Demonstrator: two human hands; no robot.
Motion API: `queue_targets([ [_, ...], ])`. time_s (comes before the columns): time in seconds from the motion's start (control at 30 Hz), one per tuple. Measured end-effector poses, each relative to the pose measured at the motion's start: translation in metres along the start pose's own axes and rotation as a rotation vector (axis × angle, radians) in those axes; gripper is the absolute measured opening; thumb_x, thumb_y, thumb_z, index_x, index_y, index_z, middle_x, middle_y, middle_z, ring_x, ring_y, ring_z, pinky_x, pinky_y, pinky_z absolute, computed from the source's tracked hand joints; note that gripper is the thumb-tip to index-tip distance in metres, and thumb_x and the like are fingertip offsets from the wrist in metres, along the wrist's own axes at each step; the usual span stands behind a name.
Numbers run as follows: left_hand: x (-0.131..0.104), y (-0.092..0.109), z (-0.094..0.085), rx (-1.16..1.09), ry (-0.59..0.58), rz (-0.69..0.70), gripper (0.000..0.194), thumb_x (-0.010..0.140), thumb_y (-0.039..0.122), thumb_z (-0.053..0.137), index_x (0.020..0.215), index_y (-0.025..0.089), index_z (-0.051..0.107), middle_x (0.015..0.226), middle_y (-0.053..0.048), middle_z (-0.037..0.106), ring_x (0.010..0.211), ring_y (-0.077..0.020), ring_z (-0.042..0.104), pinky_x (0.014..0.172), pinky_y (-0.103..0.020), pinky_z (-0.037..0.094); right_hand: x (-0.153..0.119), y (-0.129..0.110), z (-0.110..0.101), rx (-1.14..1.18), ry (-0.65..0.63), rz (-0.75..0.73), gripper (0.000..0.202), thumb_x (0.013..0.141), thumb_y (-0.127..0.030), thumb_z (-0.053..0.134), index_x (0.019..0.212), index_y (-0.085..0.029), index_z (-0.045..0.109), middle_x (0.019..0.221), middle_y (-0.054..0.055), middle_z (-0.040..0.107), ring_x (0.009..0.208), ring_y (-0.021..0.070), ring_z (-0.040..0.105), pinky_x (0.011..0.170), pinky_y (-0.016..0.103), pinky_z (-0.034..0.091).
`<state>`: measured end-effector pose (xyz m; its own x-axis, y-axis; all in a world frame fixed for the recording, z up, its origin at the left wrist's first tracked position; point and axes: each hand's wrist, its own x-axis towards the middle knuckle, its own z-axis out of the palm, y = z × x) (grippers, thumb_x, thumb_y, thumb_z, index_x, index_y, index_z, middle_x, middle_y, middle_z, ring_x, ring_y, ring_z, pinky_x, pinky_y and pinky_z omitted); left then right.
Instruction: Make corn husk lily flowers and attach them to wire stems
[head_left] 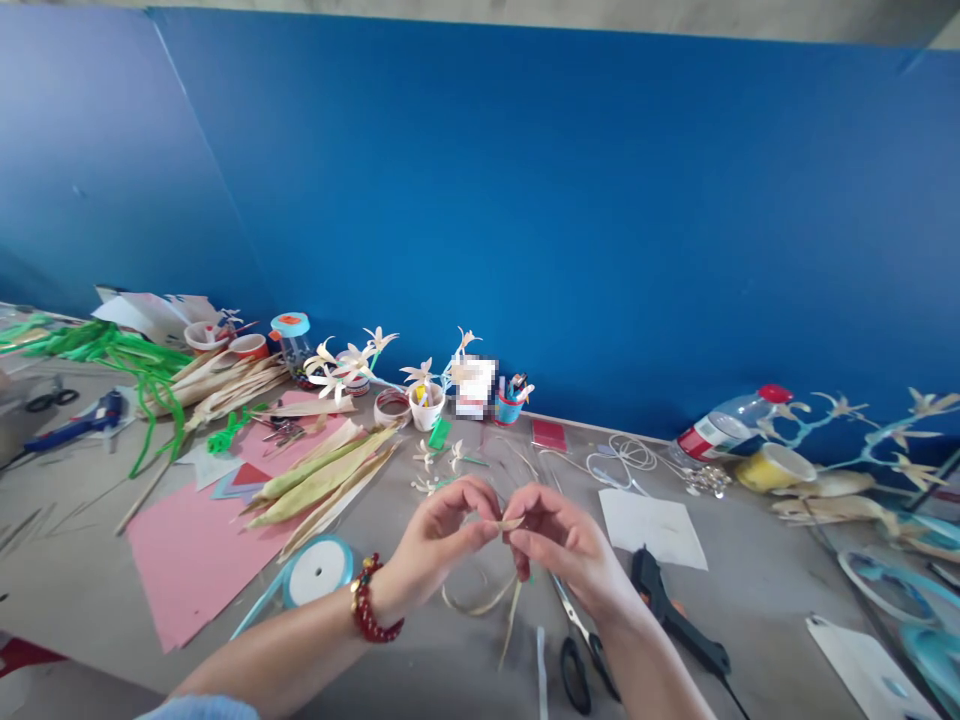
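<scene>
Between my two hands, over the middle of the table, is a small pale corn husk piece. My left hand, with a dark red bead bracelet at its wrist, pinches the piece's left end. The fingertips of my right hand close on its other end. Below them lie thin husk strips and black-handled scissors, partly hidden by my right forearm. A roll of light blue ribbon lies left of my left wrist. Small cream husk flowers lie just beyond my hands.
On the left are corn husks, pink paper, green pipe cleaners and a blue glue gun. A black glue gun, white paper and a plastic bottle are on the right. A blue partition stands behind.
</scene>
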<state>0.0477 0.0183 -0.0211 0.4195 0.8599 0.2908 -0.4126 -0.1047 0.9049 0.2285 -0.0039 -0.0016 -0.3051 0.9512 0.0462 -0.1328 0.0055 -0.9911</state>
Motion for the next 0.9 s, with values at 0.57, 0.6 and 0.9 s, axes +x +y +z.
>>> queue_targets([
  [0.57, -0.001, 0.0, -0.001, -0.157, -0.099, -0.23, 0.017, 0.078, 0.028, 0.07, 0.075, 0.014, 0.06, 0.079, -0.004, 0.055, 0.077, -0.0164, 0.052, 0.073, -0.028, 0.039, 0.004, 0.004, 0.006, 0.122, 0.051, 0.161, 0.021, 0.074, -0.03, 0.072, 0.066, -0.016, 0.059, 0.05, -0.004, 0.054, 0.043, 0.0072, 0.047, 0.041, 0.016, 0.04],
  [0.6, -0.001, -0.001, -0.001, -0.173, -0.093, -0.235, 0.016, 0.078, 0.026, 0.07, 0.075, 0.014, 0.06, 0.078, -0.003, 0.055, 0.077, -0.016, 0.052, 0.073, -0.028, 0.039, 0.004, 0.004, 0.006, 0.162, 0.046, 0.172, 0.021, 0.074, -0.029, 0.072, 0.066, -0.016, 0.058, 0.05, -0.004, 0.054, 0.042, 0.0069, 0.047, 0.041, 0.016, 0.04],
  [0.9, -0.002, -0.006, -0.002, -0.259, -0.107, -0.219, 0.014, 0.076, 0.025, 0.071, 0.074, 0.015, 0.062, 0.077, -0.003, 0.055, 0.077, -0.0168, 0.052, 0.075, -0.029, 0.04, 0.005, 0.005, 0.01, 0.419, 0.009, 0.238, 0.021, 0.073, -0.024, 0.07, 0.062, -0.016, 0.055, 0.043, -0.005, 0.053, 0.032, 0.0041, 0.038, 0.036, 0.015, 0.037],
])
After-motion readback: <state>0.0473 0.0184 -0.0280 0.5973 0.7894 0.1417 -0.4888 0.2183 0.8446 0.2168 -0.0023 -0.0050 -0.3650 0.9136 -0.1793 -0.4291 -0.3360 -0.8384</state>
